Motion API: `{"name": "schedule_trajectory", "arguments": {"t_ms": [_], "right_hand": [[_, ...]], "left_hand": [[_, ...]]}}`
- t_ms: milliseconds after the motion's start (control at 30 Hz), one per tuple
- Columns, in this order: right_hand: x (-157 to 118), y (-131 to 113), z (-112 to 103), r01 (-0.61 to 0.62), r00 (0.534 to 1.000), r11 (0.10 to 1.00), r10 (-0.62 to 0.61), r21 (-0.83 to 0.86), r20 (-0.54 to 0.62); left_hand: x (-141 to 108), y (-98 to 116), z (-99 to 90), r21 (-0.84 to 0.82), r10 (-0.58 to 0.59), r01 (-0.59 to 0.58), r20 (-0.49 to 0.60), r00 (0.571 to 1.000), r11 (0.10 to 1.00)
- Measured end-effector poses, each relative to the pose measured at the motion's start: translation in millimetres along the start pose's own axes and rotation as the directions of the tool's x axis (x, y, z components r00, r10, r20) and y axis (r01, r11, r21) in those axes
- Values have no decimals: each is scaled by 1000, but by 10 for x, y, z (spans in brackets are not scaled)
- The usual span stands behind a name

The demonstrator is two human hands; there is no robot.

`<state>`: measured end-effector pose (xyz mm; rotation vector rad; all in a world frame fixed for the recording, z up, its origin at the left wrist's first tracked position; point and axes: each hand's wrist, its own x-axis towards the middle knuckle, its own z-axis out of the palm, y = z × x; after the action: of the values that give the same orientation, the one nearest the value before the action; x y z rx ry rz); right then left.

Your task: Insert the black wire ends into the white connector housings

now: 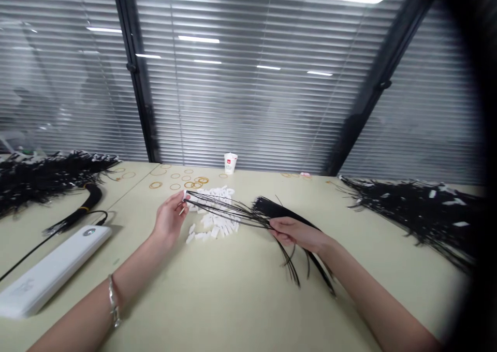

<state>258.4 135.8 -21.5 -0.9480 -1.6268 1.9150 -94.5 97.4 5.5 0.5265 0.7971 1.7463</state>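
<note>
My left hand [171,216] pinches a small white piece [186,195] at the left end of several thin black wires [229,208]. These wires stretch across to my right hand [289,231], whose fingers are closed around them, with their loose ends hanging below it. Behind and under my right hand lies a thick bundle of black wires [277,210] on the table. A pile of small white pieces [217,222] lies between my hands, partly behind the stretched wires.
Yellow rubber bands [200,181] and a white paper cup [230,163] are at the back. Heaps of black wires lie at the far left [50,173] and far right [430,212]. A white power bank [54,269] with a black cable is at the left.
</note>
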Motion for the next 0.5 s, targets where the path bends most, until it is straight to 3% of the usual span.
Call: {"name": "schedule_trajectory", "arguments": {"t_ms": [200, 300, 333, 400, 500], "right_hand": [[-94, -35, -283, 79, 988, 993, -67, 86, -139], [-185, -81, -520, 200, 937, 967, -141, 160, -318], [-223, -106, -613, 269, 898, 947, -180, 177, -401], [-314, -165, -812, 435, 771, 883, -263, 178, -580], [-481, -227, -1105, 655, 502, 747, -319, 112, -804]], "left_hand": [[21, -44, -21, 91, -184, 188, -47, 982, 978], [24, -42, -3, 125, -254, 257, -41, 966, 958], [30, -40, -5, 135, -268, 271, -42, 963, 953], [50, -37, -25, 154, -281, 285, -47, 959, 946], [91, -53, -78, 191, -270, 276, -60, 961, 942]]}}
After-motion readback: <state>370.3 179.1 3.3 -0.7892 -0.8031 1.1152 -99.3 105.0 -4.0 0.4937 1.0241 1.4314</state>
